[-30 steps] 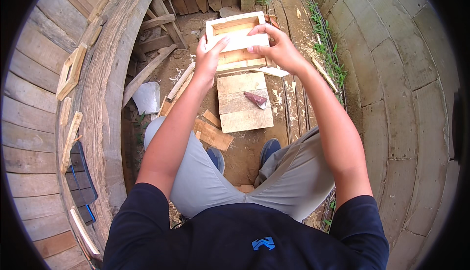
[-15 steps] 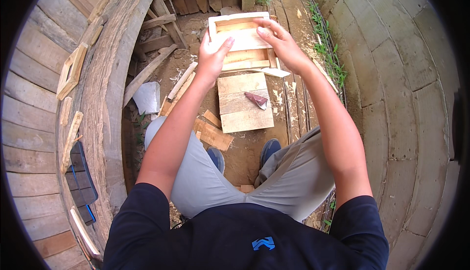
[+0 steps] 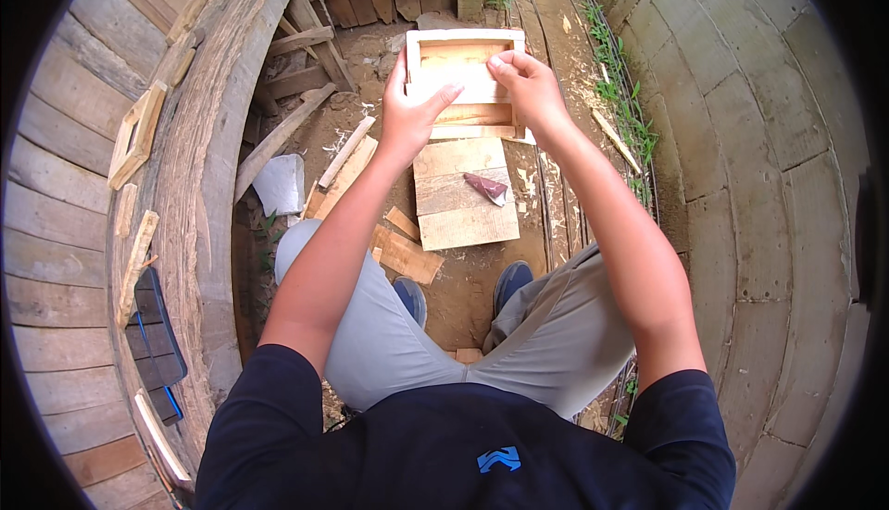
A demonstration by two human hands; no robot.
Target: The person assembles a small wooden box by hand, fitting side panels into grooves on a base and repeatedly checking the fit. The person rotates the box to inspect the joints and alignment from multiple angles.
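Observation:
My left hand (image 3: 414, 110) grips the left side of a shallow pale wooden box (image 3: 463, 130) with a rectangular rim, its thumb lying over a flat slat (image 3: 458, 87) across the middle. At the right side of the box my right hand (image 3: 535, 93) is closed, thumb and fingertips pinched together at the slat's right end; its other fingers are partly hidden. Below the box a square board of planks (image 3: 454, 218) lies on the ground between my feet and hands. On that board rests a folded reddish-brown piece, like sandpaper (image 3: 484, 188).
Wood offcuts (image 3: 406, 255) and shavings litter the dirt. A thick timber bench (image 3: 190, 186) along the left holds a small wooden frame (image 3: 137, 135) and a dark phone-like object (image 3: 157, 334). A white block (image 3: 278, 185) sits beside it. A block wall (image 3: 741, 186) rises at right.
The box has shifted slightly right and tilted differently. My right hand's fingers, stretched over the box before, are now curled into a pinch at the slat's right end.

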